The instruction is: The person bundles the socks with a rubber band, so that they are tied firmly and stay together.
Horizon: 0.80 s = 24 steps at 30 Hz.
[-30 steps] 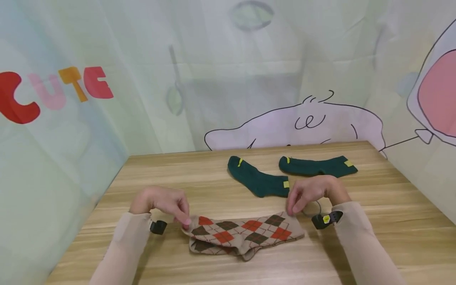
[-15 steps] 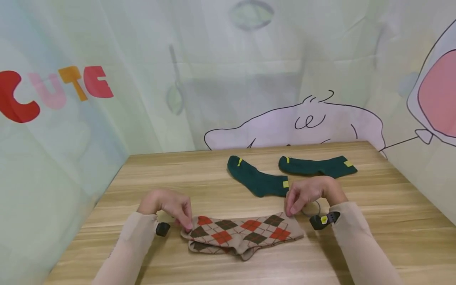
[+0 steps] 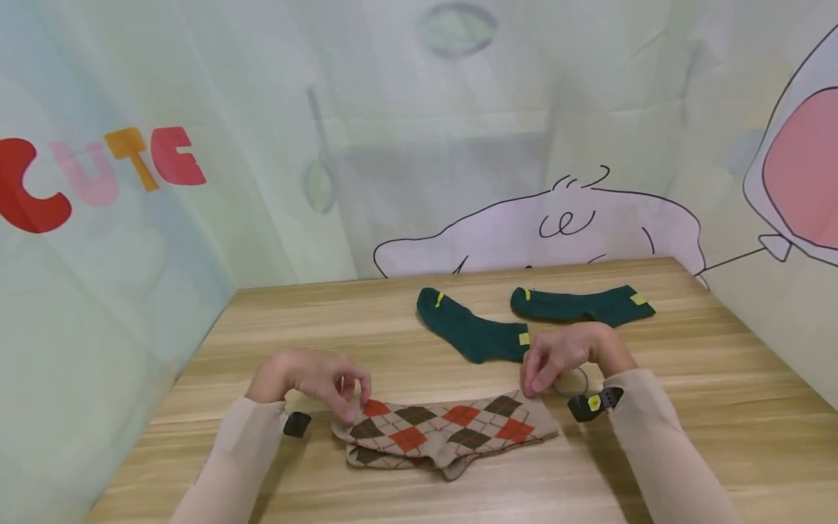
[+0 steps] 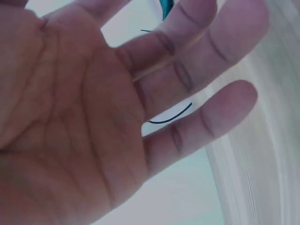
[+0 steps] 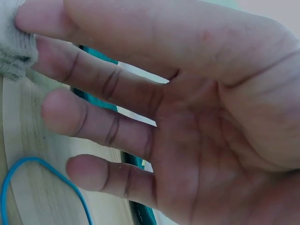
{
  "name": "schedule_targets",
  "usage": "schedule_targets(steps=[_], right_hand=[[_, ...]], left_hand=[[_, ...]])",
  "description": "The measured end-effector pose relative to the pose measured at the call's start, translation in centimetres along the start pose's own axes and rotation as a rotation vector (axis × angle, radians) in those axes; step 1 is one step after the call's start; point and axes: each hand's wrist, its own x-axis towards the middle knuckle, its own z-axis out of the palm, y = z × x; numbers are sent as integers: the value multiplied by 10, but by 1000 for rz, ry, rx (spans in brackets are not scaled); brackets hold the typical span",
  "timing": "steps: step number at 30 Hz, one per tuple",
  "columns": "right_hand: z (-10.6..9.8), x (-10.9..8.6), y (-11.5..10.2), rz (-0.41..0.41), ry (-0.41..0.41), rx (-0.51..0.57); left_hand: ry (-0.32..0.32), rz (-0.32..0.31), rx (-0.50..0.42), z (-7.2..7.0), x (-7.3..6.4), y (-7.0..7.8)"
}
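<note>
A beige argyle sock [image 3: 468, 426] with red and brown diamonds lies flat near the front, and a second argyle layer [image 3: 377, 457] shows beneath its lower edge. My left hand [image 3: 310, 375] is over the sock's left end, thumb on the fabric, index finger lifted apart. The left wrist view shows several of that hand's fingers [image 4: 206, 61] extended, without the sock in sight. At the upper right corner, my right hand [image 3: 569, 353] pinches the sock; the right wrist view shows the ribbed knit [image 5: 14, 47] between thumb and index finger.
Two dark green socks with yellow marks lie farther back: the left green sock [image 3: 471, 327] bends at the heel, the right green sock [image 3: 583, 306] is behind my right hand. A thin cord [image 5: 40, 161] loops by the right wrist. Printed curtains [image 3: 432, 182] border the wooden table [image 3: 308, 313].
My left hand has shifted slightly right along the sock's end, and its thumb and index finger have parted. The right hand keeps its pinch, nearly still. The green socks stay put.
</note>
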Motion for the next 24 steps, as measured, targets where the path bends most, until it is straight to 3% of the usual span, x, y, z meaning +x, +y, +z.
schedule_targets(steps=[4, 11, 15, 24], right_hand=[[0, 1, 1, -6, 12, 21], [0, 1, -2, -33, 3, 31], [0, 1, -5, -25, 9, 24], [3, 3, -7, -40, 3, 7]], left_hand=[[37, 0, 37, 6, -1, 1], [42, 97, 11, 18, -4, -6], [53, 106, 10, 24, -3, -7], [96, 153, 169, 37, 0, 6]])
